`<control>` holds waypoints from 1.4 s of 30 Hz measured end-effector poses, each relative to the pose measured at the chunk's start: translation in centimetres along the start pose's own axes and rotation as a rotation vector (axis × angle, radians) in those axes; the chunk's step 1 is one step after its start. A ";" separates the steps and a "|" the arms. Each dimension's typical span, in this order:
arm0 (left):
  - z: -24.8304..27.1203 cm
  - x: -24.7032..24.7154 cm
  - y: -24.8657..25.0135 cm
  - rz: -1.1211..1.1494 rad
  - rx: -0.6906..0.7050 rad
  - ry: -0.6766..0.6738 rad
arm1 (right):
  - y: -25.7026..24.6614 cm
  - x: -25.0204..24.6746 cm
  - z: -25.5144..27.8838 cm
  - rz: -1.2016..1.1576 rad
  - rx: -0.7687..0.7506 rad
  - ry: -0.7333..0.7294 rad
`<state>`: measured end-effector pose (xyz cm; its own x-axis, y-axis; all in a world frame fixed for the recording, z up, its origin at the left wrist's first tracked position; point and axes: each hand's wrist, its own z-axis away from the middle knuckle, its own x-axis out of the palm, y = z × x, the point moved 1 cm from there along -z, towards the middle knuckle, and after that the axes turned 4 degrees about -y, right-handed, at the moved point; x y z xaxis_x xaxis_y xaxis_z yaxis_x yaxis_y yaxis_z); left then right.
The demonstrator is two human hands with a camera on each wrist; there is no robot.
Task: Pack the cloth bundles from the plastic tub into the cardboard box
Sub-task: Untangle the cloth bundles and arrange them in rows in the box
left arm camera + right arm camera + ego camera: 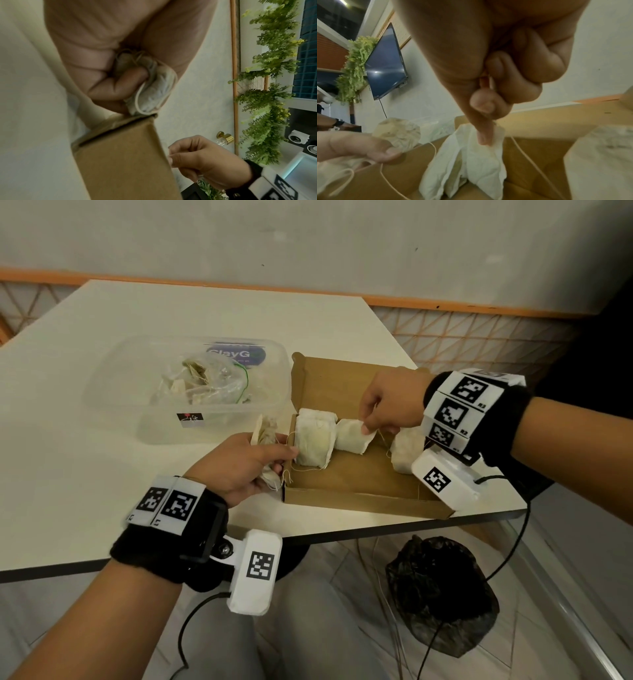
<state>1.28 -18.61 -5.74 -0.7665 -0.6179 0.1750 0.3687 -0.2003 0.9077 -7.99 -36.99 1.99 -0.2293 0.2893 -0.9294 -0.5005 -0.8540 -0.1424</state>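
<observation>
At frame centre, the right hand point(387, 409) pinches the middle bundle point(351, 436) inside the box point(346, 477), apparently to seat it upright. The left hand point(239, 467), fingers closed on spare bundles point(265, 436), waits at the box's rim. More remain in the tub point(137, 392), upper left.

By my left hand point(239, 463) the cardboard box point(352, 477) is matt brown, plain and faintly fibrous. The cloth bundles point(315, 440) inside it are off-white, crinkled and rough-woven, trailing thin threads. Beyond that hand, the plastic tub point(144, 392) is clear and slightly glossy. Under both, the table point(102, 337) looks smooth, matt cream.
</observation>
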 end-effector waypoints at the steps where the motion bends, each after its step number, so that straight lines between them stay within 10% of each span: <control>1: 0.0 0.0 0.0 -0.001 0.001 0.000 | -0.1 0.0 0.0 0.011 0.002 0.020; 42: -0.2 -0.2 -0.1 0.026 -0.005 0.010 | 4.7 -0.5 2.9 -0.026 -0.014 -0.029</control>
<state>1.51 -18.65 -5.95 -0.7514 -0.6305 0.1947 0.3911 -0.1879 0.9010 -12.68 -39.89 2.77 -0.2402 0.3238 -0.9151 -0.4950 -0.8518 -0.1715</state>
